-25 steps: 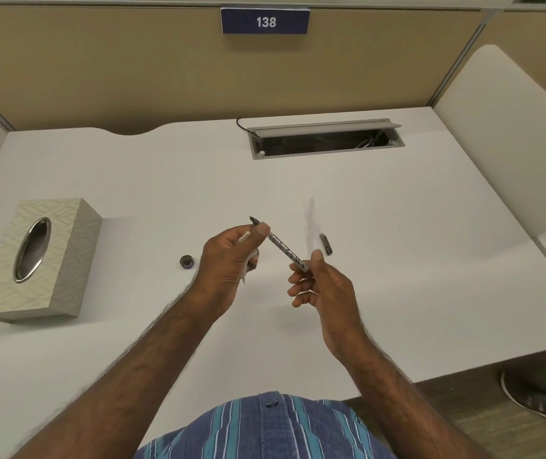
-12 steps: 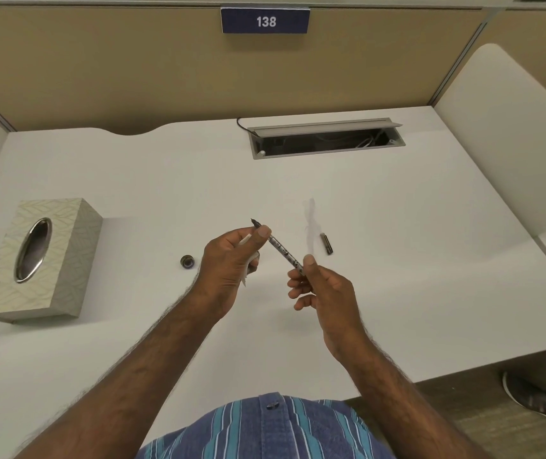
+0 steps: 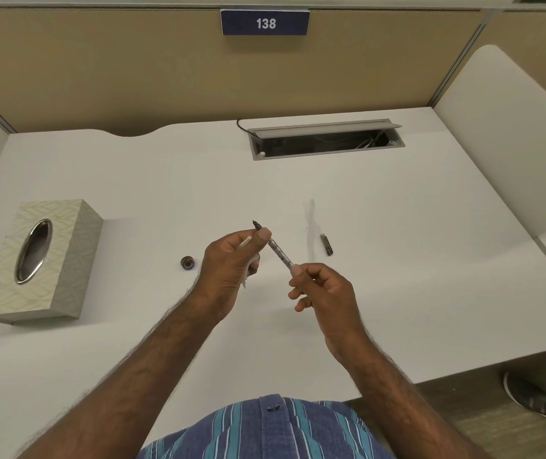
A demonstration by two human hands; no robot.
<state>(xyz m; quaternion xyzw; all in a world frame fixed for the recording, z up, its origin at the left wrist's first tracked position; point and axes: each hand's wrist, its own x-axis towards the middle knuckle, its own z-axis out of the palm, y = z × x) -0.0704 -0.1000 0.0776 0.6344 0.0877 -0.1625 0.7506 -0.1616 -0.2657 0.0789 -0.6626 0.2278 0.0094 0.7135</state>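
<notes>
A thin pen (image 3: 279, 254) with a dark tip pointing up-left is held above the white desk (image 3: 397, 226) between both hands. My left hand (image 3: 231, 263) pinches it near the tip with the thumb on top, and also holds a white slip, perhaps tissue, that sticks out below its fingers. My right hand (image 3: 323, 289) pinches the pen's lower end between thumb and fingers. A small dark pen cap (image 3: 326, 244) lies on the desk to the right of the hands. A small round dark part (image 3: 187, 262) lies to the left.
A patterned tissue box (image 3: 38, 260) with a metal oval opening stands at the left. An open cable tray (image 3: 326, 140) is set into the desk at the back. Cubicle walls enclose the desk; a white divider (image 3: 496, 144) rises at the right. A shoe (image 3: 543, 399) shows on the floor.
My right hand has slid slightly down and right along the pen. The left hand and the desk items have stayed put.
</notes>
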